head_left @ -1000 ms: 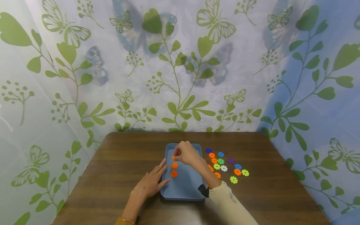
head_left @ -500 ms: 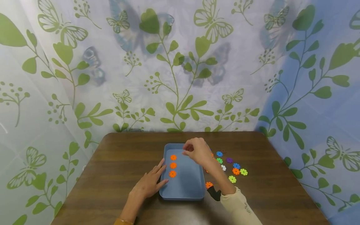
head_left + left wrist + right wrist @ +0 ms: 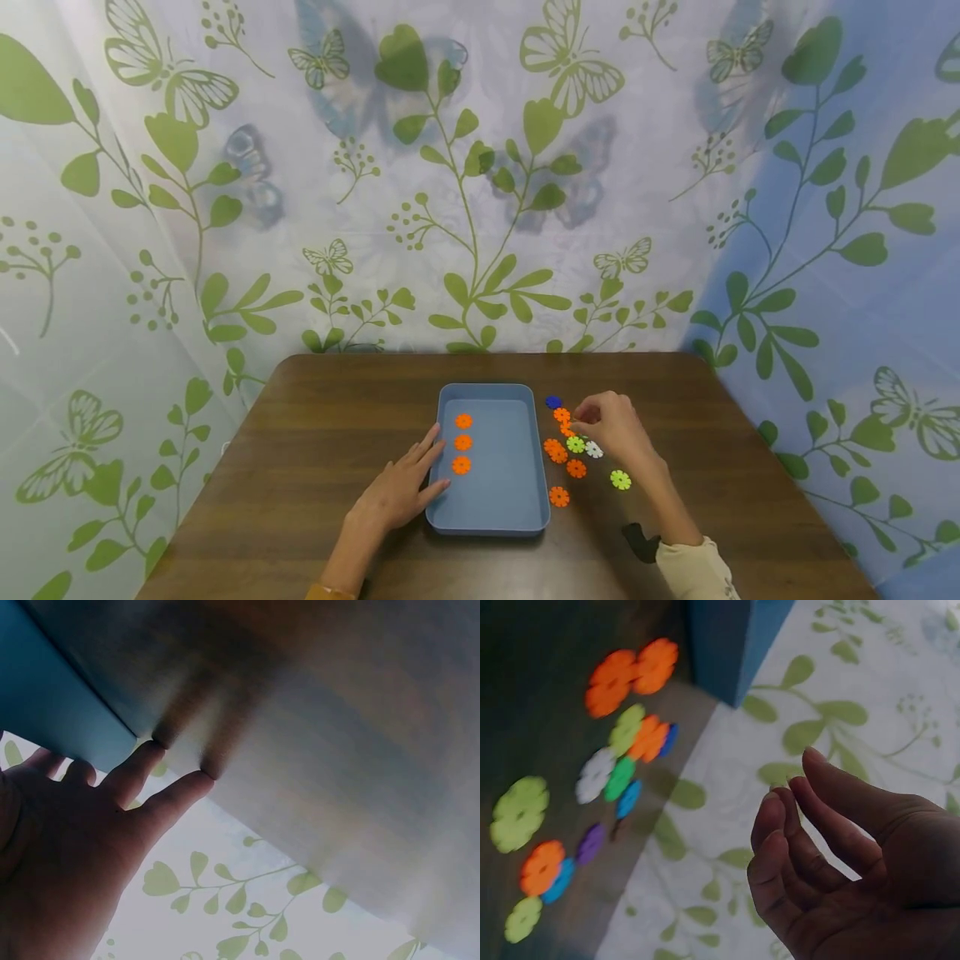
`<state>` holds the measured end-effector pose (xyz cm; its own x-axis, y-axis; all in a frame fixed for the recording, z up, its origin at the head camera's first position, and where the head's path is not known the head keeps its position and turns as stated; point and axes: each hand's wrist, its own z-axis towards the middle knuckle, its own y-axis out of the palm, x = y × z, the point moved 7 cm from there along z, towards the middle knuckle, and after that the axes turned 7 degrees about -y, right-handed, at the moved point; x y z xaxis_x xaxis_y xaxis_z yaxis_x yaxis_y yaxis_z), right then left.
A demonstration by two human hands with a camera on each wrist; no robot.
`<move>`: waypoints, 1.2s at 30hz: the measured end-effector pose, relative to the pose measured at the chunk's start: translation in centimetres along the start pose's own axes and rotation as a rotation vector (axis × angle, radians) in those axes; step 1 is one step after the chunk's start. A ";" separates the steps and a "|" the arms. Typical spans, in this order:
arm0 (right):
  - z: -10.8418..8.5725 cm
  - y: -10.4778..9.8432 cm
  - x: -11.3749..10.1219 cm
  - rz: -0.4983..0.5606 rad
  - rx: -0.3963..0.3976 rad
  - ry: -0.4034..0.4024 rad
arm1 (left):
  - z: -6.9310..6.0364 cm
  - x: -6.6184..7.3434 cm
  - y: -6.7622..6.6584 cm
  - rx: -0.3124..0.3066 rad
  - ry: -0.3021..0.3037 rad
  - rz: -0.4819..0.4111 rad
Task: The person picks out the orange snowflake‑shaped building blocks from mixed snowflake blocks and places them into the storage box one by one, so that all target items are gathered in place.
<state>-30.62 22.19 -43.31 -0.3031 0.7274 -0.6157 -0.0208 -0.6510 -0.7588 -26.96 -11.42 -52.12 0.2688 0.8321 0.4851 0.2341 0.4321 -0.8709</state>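
A blue-grey tray [image 3: 502, 483] lies on the wooden table, with three orange flower-shaped discs [image 3: 462, 442] in a column along its left side. My left hand [image 3: 397, 490] rests at the tray's left edge, fingers spread; the left wrist view shows its fingers against the tray wall [image 3: 67, 697]. To the right of the tray, my right hand [image 3: 618, 429] hovers over loose flower discs. Its fingers are loosely bent, and in the right wrist view nothing shows between thumb and fingertips. Near them lie an orange disc [image 3: 562, 414], a lime disc [image 3: 575, 444] and a white disc [image 3: 594, 450].
Several more discs are scattered right of the tray, among them a dark blue disc [image 3: 553, 402], a separate lime disc [image 3: 620, 480] and a purple disc [image 3: 591, 843]. A leaf-patterned curtain [image 3: 480, 208] hangs behind the table [image 3: 337, 408].
My right hand has let go of the top orange disc in the tray and moved right, out over the loose discs. The left hand stays at the tray's edge.
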 end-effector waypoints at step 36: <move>-2.6 -0.2 11.9 -0.137 -0.137 0.286 | -0.1 0.1 -0.2 -0.018 -0.016 -0.030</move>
<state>-31.71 31.55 -51.00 -0.0269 0.8500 -0.5261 0.0908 -0.5220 -0.8481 -26.91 -11.47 -51.95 0.2463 0.8247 0.5091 0.2590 0.4502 -0.8545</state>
